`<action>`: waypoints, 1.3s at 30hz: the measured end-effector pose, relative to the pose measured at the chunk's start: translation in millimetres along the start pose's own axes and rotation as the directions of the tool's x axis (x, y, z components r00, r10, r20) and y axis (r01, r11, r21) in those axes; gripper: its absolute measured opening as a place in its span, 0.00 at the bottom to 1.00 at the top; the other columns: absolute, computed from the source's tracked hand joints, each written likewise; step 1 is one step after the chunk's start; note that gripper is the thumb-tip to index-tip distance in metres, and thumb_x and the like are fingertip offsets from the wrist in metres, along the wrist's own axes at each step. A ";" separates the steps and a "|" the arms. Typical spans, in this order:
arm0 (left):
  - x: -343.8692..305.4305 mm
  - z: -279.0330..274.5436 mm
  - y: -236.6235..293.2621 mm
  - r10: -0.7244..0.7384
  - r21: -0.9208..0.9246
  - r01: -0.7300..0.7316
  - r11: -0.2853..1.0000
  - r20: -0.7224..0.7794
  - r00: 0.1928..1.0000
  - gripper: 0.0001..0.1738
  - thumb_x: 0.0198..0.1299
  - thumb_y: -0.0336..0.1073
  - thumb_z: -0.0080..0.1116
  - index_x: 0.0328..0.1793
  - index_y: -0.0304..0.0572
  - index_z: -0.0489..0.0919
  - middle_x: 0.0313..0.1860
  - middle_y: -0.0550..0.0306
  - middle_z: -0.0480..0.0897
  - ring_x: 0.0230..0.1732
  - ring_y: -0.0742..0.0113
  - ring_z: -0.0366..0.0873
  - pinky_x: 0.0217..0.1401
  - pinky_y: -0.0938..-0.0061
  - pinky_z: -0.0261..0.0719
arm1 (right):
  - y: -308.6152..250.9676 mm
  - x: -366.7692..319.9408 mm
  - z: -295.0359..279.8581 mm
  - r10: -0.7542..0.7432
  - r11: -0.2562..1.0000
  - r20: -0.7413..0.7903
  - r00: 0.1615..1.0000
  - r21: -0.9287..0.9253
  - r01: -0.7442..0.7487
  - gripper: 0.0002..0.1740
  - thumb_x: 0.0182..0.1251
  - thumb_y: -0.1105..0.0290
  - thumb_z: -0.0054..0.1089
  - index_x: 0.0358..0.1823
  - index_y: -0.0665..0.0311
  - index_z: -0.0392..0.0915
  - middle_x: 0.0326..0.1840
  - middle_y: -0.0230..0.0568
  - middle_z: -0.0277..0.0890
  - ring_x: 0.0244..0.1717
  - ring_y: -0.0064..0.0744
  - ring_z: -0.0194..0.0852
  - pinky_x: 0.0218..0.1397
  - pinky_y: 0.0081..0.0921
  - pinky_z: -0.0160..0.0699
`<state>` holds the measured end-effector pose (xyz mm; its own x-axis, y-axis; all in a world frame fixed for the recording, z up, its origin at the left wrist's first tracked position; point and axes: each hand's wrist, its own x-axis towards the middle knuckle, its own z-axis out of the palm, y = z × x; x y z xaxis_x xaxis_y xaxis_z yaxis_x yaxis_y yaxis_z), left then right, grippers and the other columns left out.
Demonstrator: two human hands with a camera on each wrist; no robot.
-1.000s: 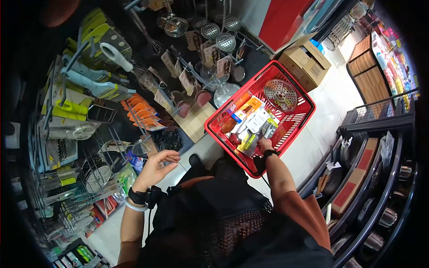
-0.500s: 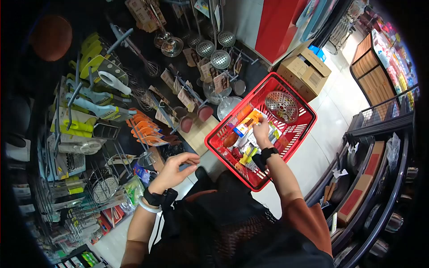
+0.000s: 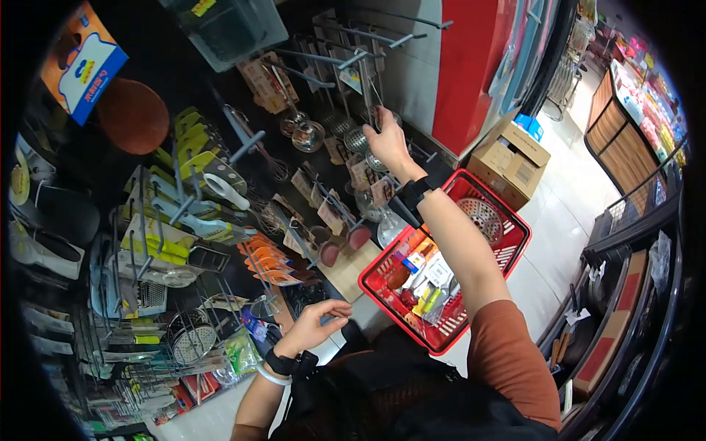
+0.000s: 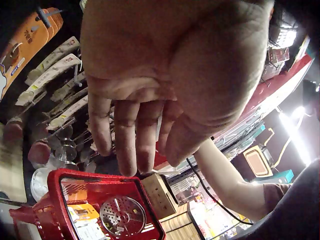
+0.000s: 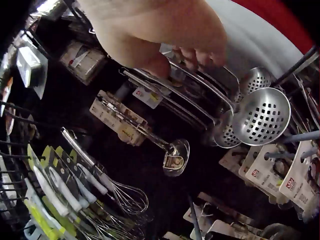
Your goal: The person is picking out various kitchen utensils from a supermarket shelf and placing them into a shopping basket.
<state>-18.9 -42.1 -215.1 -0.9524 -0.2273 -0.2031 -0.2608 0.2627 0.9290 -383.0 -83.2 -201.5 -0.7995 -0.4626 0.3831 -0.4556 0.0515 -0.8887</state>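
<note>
In the head view my right hand (image 3: 390,147) reaches up to the hanging metal kitchen tools. The right wrist view has its thumb and curled fingers around the thin handle of a slotted ladle (image 5: 262,117), whose holed bowl hangs below; the finger contact is partly hidden. More slotted ladles hang close behind it. My left hand (image 3: 316,327) is held in the air, fingers loosely extended and holding nothing, left of the red shopping basket (image 4: 56,192). Inside the basket lie a round perforated metal plate (image 4: 122,215) and several packaged items (image 3: 439,273).
Whisks (image 5: 125,195), carded tools and orange-packed utensils (image 3: 268,257) hang from hooks on the left. A cardboard box (image 3: 511,162) stands beyond the basket. On the right a dark shelf rack (image 3: 647,338) holds pans and boxes.
My right hand has moved from inside the basket, past the orange package, up to the hanging slotted ladles. The left hand keeps much the same pose while the head view has shifted.
</note>
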 end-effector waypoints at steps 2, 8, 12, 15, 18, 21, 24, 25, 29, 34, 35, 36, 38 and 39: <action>-5.2 -2.1 -3.3 -0.021 -0.012 0.020 1.000 -0.027 0.999 0.15 0.59 0.27 0.57 0.53 0.33 0.75 0.43 0.53 0.83 0.45 0.68 0.80 0.51 0.74 0.76 | -5.0 5.0 0.8 0.027 0.999 0.075 0.997 0.016 -0.028 0.16 0.58 0.72 0.58 0.47 0.70 0.72 0.40 0.48 0.79 0.44 0.37 0.78 0.47 0.29 0.72; 5.0 -23.8 -0.9 0.075 0.084 -0.074 0.994 -0.016 0.997 0.15 0.57 0.27 0.58 0.51 0.36 0.76 0.45 0.54 0.80 0.48 0.70 0.78 0.52 0.76 0.75 | -3.9 -7.0 -2.9 -0.061 0.959 0.111 0.992 0.283 0.027 0.04 0.60 0.81 0.50 0.33 0.72 0.74 0.28 0.43 0.79 0.33 0.30 0.80 0.38 0.27 0.76; 59.8 -54.5 68.5 0.378 0.325 -0.343 0.881 -0.049 0.924 0.16 0.54 0.33 0.60 0.49 0.40 0.76 0.58 0.48 0.70 0.61 0.52 0.67 0.63 0.64 0.66 | -14.2 -29.8 -21.6 -0.058 0.958 0.178 0.982 0.286 0.005 0.04 0.61 0.81 0.49 0.34 0.73 0.73 0.29 0.43 0.80 0.34 0.28 0.81 0.38 0.24 0.78; 109.0 -64.6 113.7 0.513 0.378 -0.464 0.801 -0.034 0.858 0.22 0.51 0.35 0.61 0.55 0.44 0.76 0.67 0.42 0.59 0.70 0.46 0.56 0.70 0.58 0.55 | -25.3 -44.1 -37.7 -0.044 0.959 0.130 0.990 0.283 0.005 0.04 0.61 0.81 0.50 0.35 0.72 0.73 0.28 0.44 0.79 0.33 0.29 0.81 0.37 0.24 0.77; 155.3 -61.5 144.1 0.604 0.389 -0.549 0.740 -0.025 0.797 0.25 0.50 0.36 0.61 0.58 0.52 0.75 0.72 0.39 0.48 0.72 0.39 0.49 0.71 0.52 0.53 | -53.7 -63.3 -67.2 -0.121 0.993 0.177 0.977 0.010 0.121 0.05 0.60 0.81 0.50 0.36 0.71 0.74 0.29 0.46 0.80 0.34 0.32 0.82 0.36 0.25 0.77; 190.6 -53.1 164.7 0.593 0.277 -0.565 0.777 -0.024 0.805 0.28 0.50 0.36 0.62 0.61 0.53 0.73 0.73 0.39 0.46 0.73 0.41 0.48 0.71 0.52 0.54 | -53.8 -75.7 -77.0 -0.132 0.990 0.161 0.978 0.061 0.124 0.06 0.61 0.80 0.51 0.39 0.71 0.75 0.29 0.47 0.79 0.31 0.29 0.80 0.34 0.26 0.78; 211.3 -46.2 176.5 0.596 0.146 -0.582 0.800 -0.071 0.800 0.29 0.52 0.35 0.62 0.63 0.51 0.70 0.73 0.40 0.47 0.73 0.47 0.49 0.70 0.54 0.57 | -58.2 -83.7 -92.1 0.003 0.992 0.224 0.975 0.124 -0.031 0.07 0.62 0.82 0.49 0.41 0.72 0.73 0.30 0.45 0.80 0.29 0.27 0.80 0.32 0.25 0.80; 213.8 -46.9 181.8 0.610 0.140 -0.599 0.789 -0.057 0.790 0.29 0.52 0.34 0.62 0.63 0.51 0.70 0.73 0.41 0.48 0.73 0.48 0.49 0.69 0.55 0.58 | -66.3 -86.1 -98.3 -0.010 0.990 0.235 0.972 0.141 -0.024 0.08 0.61 0.83 0.49 0.42 0.72 0.73 0.30 0.43 0.80 0.29 0.27 0.79 0.33 0.24 0.80; 220.0 -43.7 195.8 0.615 0.012 -0.618 0.786 0.090 0.784 0.30 0.52 0.33 0.63 0.63 0.45 0.70 0.72 0.44 0.53 0.73 0.55 0.52 0.68 0.60 0.62 | -60.5 -101.8 -112.8 -0.013 0.988 0.215 0.977 0.155 -0.021 0.06 0.63 0.79 0.50 0.40 0.73 0.72 0.31 0.42 0.80 0.28 0.24 0.79 0.32 0.23 0.78; 192.7 -37.0 168.1 0.618 0.268 -0.632 0.727 0.146 0.773 0.27 0.54 0.36 0.60 0.62 0.46 0.71 0.74 0.47 0.49 0.74 0.52 0.51 0.68 0.58 0.62 | -35.0 -152.2 -131.8 0.278 0.896 0.109 0.954 0.328 -0.299 0.06 0.66 0.78 0.50 0.42 0.72 0.71 0.33 0.43 0.78 0.29 0.27 0.79 0.33 0.21 0.80; 182.0 -38.1 155.2 0.555 0.218 -0.578 0.787 0.161 0.816 0.27 0.54 0.37 0.60 0.62 0.46 0.71 0.75 0.47 0.49 0.73 0.52 0.52 0.67 0.58 0.62 | -15.1 -163.7 -137.4 0.333 0.891 0.070 0.940 0.303 -0.338 0.06 0.66 0.77 0.49 0.42 0.72 0.71 0.34 0.44 0.78 0.29 0.28 0.79 0.32 0.21 0.81; 170.0 -38.3 138.2 0.491 0.161 -0.510 0.845 0.146 0.859 0.26 0.55 0.37 0.60 0.62 0.45 0.71 0.75 0.48 0.48 0.73 0.54 0.53 0.67 0.58 0.62 | 11.6 -177.0 -142.9 0.388 0.882 0.031 0.921 0.278 -0.381 0.06 0.66 0.77 0.49 0.42 0.72 0.71 0.34 0.44 0.77 0.29 0.28 0.79 0.31 0.21 0.81; 140.2 -39.4 101.3 0.417 0.014 -0.423 0.906 0.138 0.898 0.25 0.55 0.35 0.60 0.61 0.46 0.72 0.74 0.51 0.51 0.72 0.56 0.56 0.64 0.60 0.67 | 76.0 -206.2 -151.2 0.511 0.843 -0.053 0.858 0.223 -0.489 0.06 0.67 0.76 0.49 0.42 0.73 0.71 0.34 0.43 0.77 0.28 0.28 0.79 0.29 0.20 0.80; 124.5 -36.7 78.0 0.347 -0.107 -0.335 0.936 0.114 0.931 0.26 0.55 0.34 0.60 0.61 0.45 0.71 0.74 0.54 0.51 0.69 0.58 0.59 0.64 0.63 0.67 | 93.6 -219.3 -155.1 0.644 0.759 -0.075 0.761 0.188 -0.623 0.07 0.67 0.76 0.49 0.42 0.73 0.71 0.33 0.43 0.77 0.26 0.28 0.79 0.26 0.21 0.78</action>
<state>-152.0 -84.3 -156.5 -0.9951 -0.0139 0.0976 0.0921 0.2220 0.9707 -311.1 160.3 -329.7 -0.9314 -0.2530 -0.2617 0.2263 0.1607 -0.9607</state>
